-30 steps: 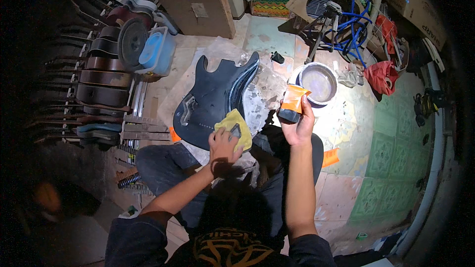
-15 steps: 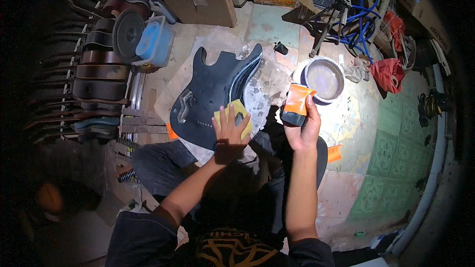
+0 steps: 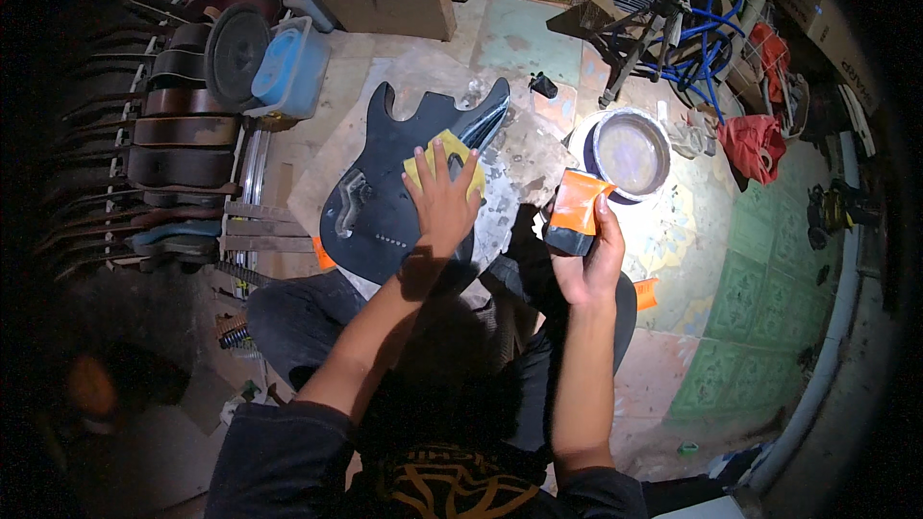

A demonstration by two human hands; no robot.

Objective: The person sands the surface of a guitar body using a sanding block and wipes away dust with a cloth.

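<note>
A black electric guitar body (image 3: 385, 149) with two upper horns and routed cavities lies flat on a worn sheet (image 3: 524, 149) on the floor in front of me. My left hand (image 3: 444, 207) rests on it with fingers spread and stretched out, pressing a yellow cloth (image 3: 420, 169) against its surface. Off to the right, my right hand (image 3: 596, 259) is closed round a black block with a bright orange sheet (image 3: 579, 204) over it, raised above the floor. Part of the block is hidden by my thumb and palm.
Behind my right hand stands a round tub (image 3: 632, 156). A small black cup (image 3: 543, 86) lies beyond the guitar body. Orange scraps (image 3: 646, 294) are near my knees. Guitars hang in a row (image 3: 183, 130) at left, beside a plastic box (image 3: 298, 72). Blue hose (image 3: 707, 38) tangles at far right.
My left hand has slid the yellow cloth away from me, up the guitar body. The right hand keeps its hold on the orange-covered block, nearly still. The whole view has shifted slightly.
</note>
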